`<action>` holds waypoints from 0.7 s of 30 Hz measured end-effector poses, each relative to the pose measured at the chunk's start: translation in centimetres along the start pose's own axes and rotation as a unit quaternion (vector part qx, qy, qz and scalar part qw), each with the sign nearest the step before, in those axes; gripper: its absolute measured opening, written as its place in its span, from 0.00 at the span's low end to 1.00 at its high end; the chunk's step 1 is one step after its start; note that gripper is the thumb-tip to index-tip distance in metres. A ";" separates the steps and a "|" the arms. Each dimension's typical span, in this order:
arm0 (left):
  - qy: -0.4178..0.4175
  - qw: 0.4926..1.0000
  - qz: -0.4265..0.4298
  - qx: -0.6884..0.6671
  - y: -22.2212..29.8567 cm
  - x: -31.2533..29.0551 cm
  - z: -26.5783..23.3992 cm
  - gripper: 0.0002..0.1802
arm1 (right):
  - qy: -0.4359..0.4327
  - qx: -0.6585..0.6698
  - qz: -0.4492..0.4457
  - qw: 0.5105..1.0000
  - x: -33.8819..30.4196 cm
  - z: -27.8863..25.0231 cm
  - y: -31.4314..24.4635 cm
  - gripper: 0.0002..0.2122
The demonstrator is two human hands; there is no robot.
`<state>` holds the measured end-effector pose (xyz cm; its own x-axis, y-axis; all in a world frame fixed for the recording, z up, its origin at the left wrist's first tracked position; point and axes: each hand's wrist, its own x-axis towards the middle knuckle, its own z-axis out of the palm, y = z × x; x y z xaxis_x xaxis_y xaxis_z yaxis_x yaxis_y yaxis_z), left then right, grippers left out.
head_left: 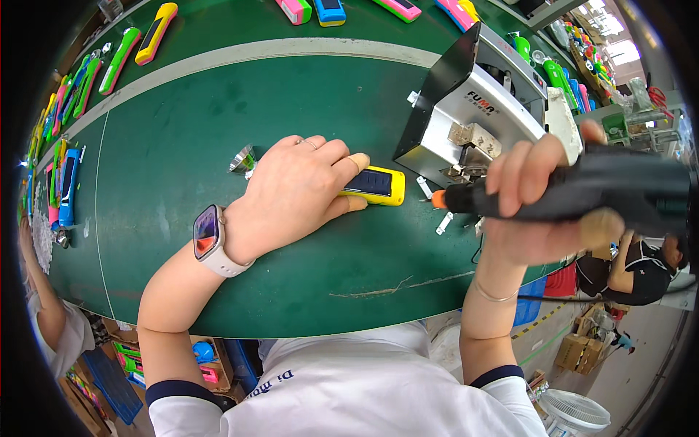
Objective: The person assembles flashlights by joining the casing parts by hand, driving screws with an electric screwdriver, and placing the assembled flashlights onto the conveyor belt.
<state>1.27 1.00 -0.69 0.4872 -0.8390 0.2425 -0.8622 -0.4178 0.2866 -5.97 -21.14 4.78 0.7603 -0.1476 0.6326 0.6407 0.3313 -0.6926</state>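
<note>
My left hand point(291, 182) is closed round a yellow flashlight point(392, 188) with a dark panel on its upper face, lying on the green table. The hand hides its left part. Just left of that hand, a shiny reflector cup point(242, 159) rests on the table. My right hand point(535, 197) grips a black electric screwdriver point(619, 186), held level, its orange-collared tip pointing left. The tip is a short way right of the flashlight and apart from it. Two small white metal pieces point(444, 223) lie near the tip.
A black and silver screw feeder point(466, 109) stands behind my right hand. Beyond the pale strip point(291, 49), colourful flashlights point(156, 33) lie along the far side, with more at the left edge point(69, 186). Other people sit at left and right. A white fan point(575, 409) stands lower right.
</note>
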 end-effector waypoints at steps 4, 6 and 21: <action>0.001 1.000 -0.005 0.007 0.1 0.0 0.0 0.26 | -0.025 -0.034 -0.019 0.999 -1.1 1.0 1.3 0.42; 0.004 1.000 -0.005 0.001 0.1 -0.1 0.1 0.26 | -0.044 -0.034 -0.009 0.998 -1.4 0.7 2.0 0.42; 0.032 0.999 0.005 0.024 0.2 -0.8 0.2 0.25 | -0.042 -0.090 0.117 0.988 -2.5 1.4 1.5 0.41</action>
<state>0.65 1.47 -1.04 0.4850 -0.8199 0.3041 -0.8720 -0.4268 0.2398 -7.09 -19.00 2.62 0.8834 -0.0060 0.4687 0.4623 0.1752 -0.8692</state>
